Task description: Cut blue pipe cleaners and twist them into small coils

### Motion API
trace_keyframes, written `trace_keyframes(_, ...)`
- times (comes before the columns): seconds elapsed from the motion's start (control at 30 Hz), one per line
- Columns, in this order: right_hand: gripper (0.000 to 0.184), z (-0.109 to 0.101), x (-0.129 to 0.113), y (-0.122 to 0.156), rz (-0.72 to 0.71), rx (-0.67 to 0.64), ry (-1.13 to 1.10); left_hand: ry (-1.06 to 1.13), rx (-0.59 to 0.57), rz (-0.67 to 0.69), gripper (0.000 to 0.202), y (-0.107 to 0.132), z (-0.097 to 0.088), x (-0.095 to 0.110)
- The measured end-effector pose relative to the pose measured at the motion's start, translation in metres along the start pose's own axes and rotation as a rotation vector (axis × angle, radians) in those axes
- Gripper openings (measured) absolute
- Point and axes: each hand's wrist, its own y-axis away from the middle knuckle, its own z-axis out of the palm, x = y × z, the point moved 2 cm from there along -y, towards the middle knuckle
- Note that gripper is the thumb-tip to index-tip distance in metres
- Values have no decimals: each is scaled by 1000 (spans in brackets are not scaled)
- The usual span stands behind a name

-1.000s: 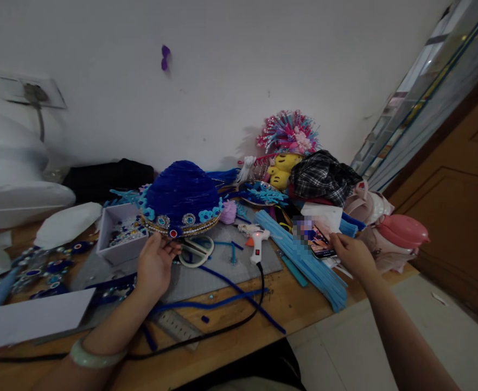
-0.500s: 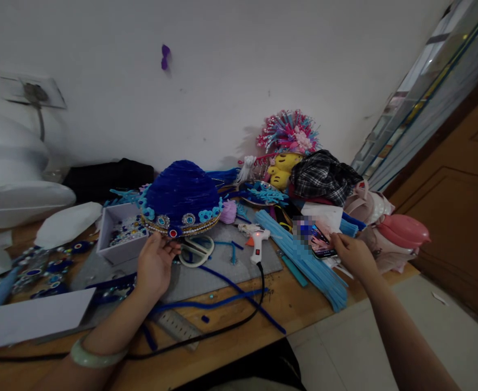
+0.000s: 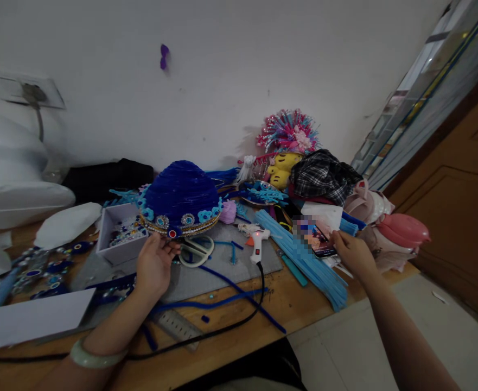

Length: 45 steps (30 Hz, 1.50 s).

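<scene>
My left hand (image 3: 155,263) grips the lower rim of a blue headdress (image 3: 182,190), its fingers curled beneath the edge. Light blue flowers, silver-set gems, gold beading and a red-centred gem trim the rim. My right hand (image 3: 352,252) pinches the right edge of a smartphone (image 3: 323,245) with a lit screen, part of it blurred out. Under the headdress lie scissors with cream handles (image 3: 197,252), their blades hidden. A white hot glue gun (image 3: 258,244) with a red light is between my hands. Light blue pipe cleaners (image 3: 304,260) lie beneath and beside the phone.
A white box of beads (image 3: 119,247) stands left of the headdress. The glue gun's black cord (image 3: 222,332) crosses the table front, over a metal ruler (image 3: 177,327). Behind the phone are plaid cloth (image 3: 324,175) and a yellow plush (image 3: 281,171). A pink bag (image 3: 379,247) sits at the right.
The picture on the phone's screen has changed slightly. Both hands and the headdress have stayed nearly in place.
</scene>
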Motion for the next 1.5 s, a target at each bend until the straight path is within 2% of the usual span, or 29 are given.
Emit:
trace_keyframes(0.33,37,1,-7,-2,-30,-93,-57,3,-9,5,10,0,-1,0)
trace_keyframes(0.53,37,-1,-5,-1,9,-41,-49,0,-22,19,8,-2,-2,-1)
trace_keyframes(0.8,37,-2,-7,-3,47,-98,-98,-58,-17,52,11,0,-3,-5)
trace_keyframes(0.93,33,-4,-9,-8,61,-75,-209,-132,-45,61,15,3,-3,-8)
trace_keyframes(1.03,27,-9,-25,-21,126,-22,-412,-170,-82,64,21,7,0,-11)
trace_keyframes(1.1,19,-13,-54,-33,129,-58,-651,-181,-110,58,26,8,1,-12)
trace_keyframes(1.17,21,-20,-102,-45,30,-266,-886,-171,-139,70,30,9,3,-13)
trace_keyframes(1.23,22,-32,-163,-51,-202,-488,-976,-171,-139,79,33,7,3,-14)
trace_keyframes(1.33,26,-48,-262,-51,-571,-642,-856,-186,-116,82,37,4,3,-15)
trace_keyframes(1.4,28,-50,-325,-49,-753,-685,-731,-184,-126,83,38,3,4,-17)
trace_keyframes(1.43,29,-48,-353,-49,-824,-681,-677,-180,-143,85,39,4,4,-17)
trace_keyframes(1.5,29,-41,-404,-50,-955,-592,-589,-185,-165,62,40,5,5,-18)
